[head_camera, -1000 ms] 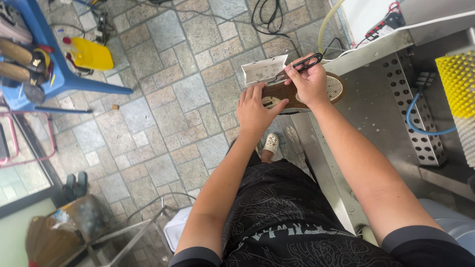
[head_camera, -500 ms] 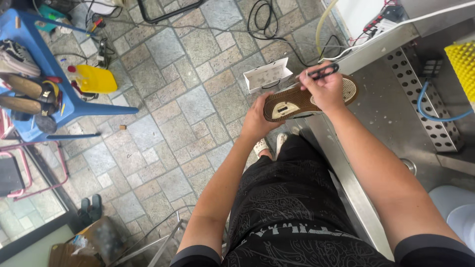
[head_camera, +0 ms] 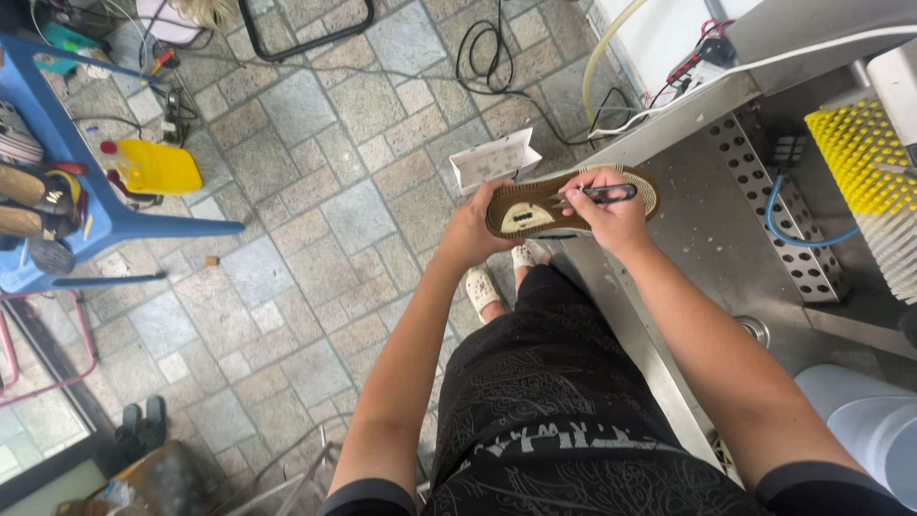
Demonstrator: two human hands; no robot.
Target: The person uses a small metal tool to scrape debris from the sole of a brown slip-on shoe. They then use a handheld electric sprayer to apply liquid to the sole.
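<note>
My left hand (head_camera: 473,229) grips the heel end of a shoe (head_camera: 535,205) turned sole up, brown with a pale patch in the middle and a tan toe. My right hand (head_camera: 611,215) rests on the sole near the toe and holds a thin dark tool (head_camera: 597,194) with a metal tip, laid across the sole. Both hands are over the edge of a steel sink bench (head_camera: 707,220). My legs in black shorts are below.
A yellow bristle brush block (head_camera: 860,158) and a blue hose (head_camera: 798,234) lie on the bench. On the paved floor are a white box (head_camera: 497,158), black cables (head_camera: 497,67), a yellow jug (head_camera: 158,167) and a blue plastic stool (head_camera: 95,220) with brushes.
The view has shifted, so shoe and hands sit slightly lower and further right. The shoe has turned more level, and my right hand with the tool has moved along the sole towards the toe.
</note>
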